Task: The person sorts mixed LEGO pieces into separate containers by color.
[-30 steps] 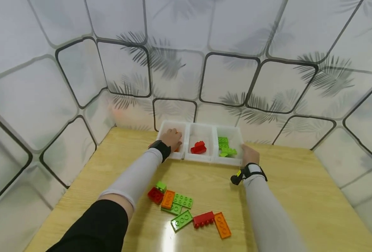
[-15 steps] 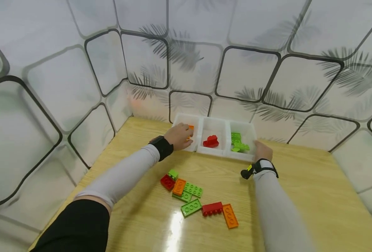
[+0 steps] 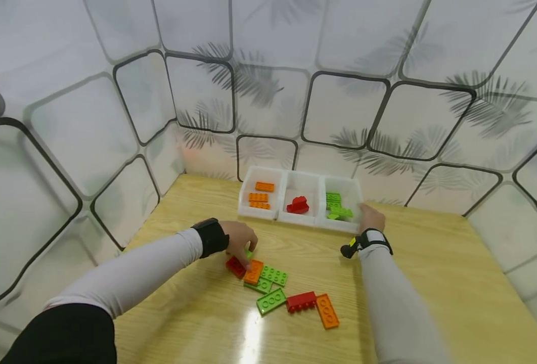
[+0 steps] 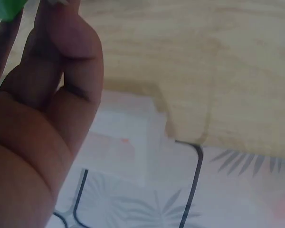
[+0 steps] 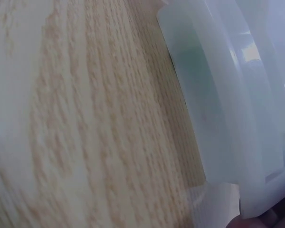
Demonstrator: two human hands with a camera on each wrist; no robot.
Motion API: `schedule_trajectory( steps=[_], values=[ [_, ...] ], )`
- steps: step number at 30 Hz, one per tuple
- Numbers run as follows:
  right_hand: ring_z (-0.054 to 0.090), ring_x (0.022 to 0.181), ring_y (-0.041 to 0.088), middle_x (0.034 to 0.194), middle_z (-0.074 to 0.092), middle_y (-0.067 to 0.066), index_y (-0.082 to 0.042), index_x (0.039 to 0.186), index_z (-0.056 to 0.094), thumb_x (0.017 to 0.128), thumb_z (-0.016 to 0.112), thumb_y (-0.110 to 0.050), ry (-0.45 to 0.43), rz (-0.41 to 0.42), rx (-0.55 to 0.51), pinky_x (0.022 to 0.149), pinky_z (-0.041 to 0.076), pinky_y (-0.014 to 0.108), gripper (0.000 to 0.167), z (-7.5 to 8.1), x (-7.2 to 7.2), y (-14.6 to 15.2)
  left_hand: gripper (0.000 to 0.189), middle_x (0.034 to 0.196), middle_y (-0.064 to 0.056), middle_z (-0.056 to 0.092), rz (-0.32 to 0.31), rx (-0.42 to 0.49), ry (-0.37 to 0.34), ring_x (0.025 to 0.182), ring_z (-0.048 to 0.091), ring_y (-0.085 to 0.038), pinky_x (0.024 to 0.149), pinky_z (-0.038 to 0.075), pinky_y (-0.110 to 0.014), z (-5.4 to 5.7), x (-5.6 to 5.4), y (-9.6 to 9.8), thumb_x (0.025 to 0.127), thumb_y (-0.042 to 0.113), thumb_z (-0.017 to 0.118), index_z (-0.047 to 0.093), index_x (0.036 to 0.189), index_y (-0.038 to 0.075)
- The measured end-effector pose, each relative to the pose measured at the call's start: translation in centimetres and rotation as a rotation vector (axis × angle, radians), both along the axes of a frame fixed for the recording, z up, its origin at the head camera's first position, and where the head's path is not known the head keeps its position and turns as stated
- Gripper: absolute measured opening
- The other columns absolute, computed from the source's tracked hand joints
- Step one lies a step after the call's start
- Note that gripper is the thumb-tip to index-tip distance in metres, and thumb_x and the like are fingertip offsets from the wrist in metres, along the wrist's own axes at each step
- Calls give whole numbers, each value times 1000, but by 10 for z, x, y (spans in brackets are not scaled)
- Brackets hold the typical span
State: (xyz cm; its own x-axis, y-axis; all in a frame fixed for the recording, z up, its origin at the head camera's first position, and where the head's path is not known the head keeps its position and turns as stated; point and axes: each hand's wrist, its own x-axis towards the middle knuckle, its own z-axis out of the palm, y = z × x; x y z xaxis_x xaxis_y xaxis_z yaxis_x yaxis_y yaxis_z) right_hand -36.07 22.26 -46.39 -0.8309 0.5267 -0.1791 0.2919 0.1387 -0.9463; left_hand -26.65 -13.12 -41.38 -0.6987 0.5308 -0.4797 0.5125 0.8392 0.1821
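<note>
My left hand (image 3: 241, 238) is lowered over the pile of toy building bricks, fingers bent around a small green brick (image 3: 249, 254), partly hidden. Its thumb is close to an orange brick (image 3: 253, 272) and a red brick (image 3: 235, 267). In the left wrist view, green plastic (image 4: 7, 7) shows by the fingertips; whether they pinch it is unclear. My right hand (image 3: 372, 218) grips the right end of a white three-compartment tray (image 3: 296, 221). In the right wrist view, fingers (image 5: 275, 216) curl under the tray's rim. Orange bricks lie in the left compartment, red in the middle, green in the right.
Below the left hand lie green bricks (image 3: 274, 275), another green brick (image 3: 271, 301), a long red brick (image 3: 301, 302) and an orange brick (image 3: 327, 311). A patterned white wall (image 3: 268, 116) stands close behind the tray at the back of the wooden table (image 3: 195, 323).
My left hand has come out of the tray's left compartment, toward the front, down to the loose bricks. Orange bricks in that compartment are now uncovered. The right hand keeps its hold on the tray.
</note>
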Motion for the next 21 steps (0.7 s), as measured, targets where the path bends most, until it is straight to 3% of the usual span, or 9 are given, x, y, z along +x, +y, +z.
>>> schedule_trajectory(
  steps=[5, 8, 10, 13, 15, 21],
  values=[
    [56, 100, 21, 128, 64, 13, -6, 124, 69, 92, 60, -40, -2, 23, 0, 97, 44, 36, 47, 0, 2, -1, 33, 104, 4, 66, -1, 57, -54, 89, 57, -11, 83, 49, -31, -6, -1, -4, 80, 42, 81, 73, 105, 23],
    [56, 112, 26, 132, 62, 14, -7, 126, 67, 93, 59, -39, -3, 32, 1, 104, 42, 39, 48, 1, 3, 0, 29, 97, 7, 66, 1, 73, -68, 85, 57, -8, 79, 48, -28, -7, -6, -4, 80, 37, 82, 74, 103, 21],
    [55, 115, 27, 133, 62, 13, -8, 128, 67, 94, 59, -40, -6, 32, -5, 105, 41, 40, 48, 1, 3, 0, 22, 83, 10, 62, 3, 77, -66, 75, 53, -7, 71, 45, -25, -8, -9, -4, 80, 36, 82, 74, 92, 19],
    [56, 112, 26, 132, 63, 13, -9, 128, 67, 94, 58, -41, -12, 27, -16, 103, 43, 40, 48, 2, 2, 0, 27, 67, 9, 47, 7, 105, -32, 62, 41, -7, 59, 34, -24, -9, -14, -3, 83, 35, 80, 63, 73, 16],
    [57, 108, 26, 130, 64, 14, -8, 127, 67, 94, 59, -41, -9, 19, -14, 100, 44, 40, 48, 3, 1, -1, 32, 63, 6, 40, 8, 145, 18, 58, 36, -9, 57, 29, -25, -8, -16, -3, 85, 31, 78, 55, 69, 15],
    [57, 105, 24, 130, 64, 14, -8, 126, 68, 92, 59, -39, -9, 11, -8, 98, 44, 38, 47, 1, 0, -1, 19, 68, 6, 43, 3, 264, 135, 62, 41, -9, 60, 33, -23, -8, -18, 1, 83, 19, 73, 55, 79, 16]
  ],
)
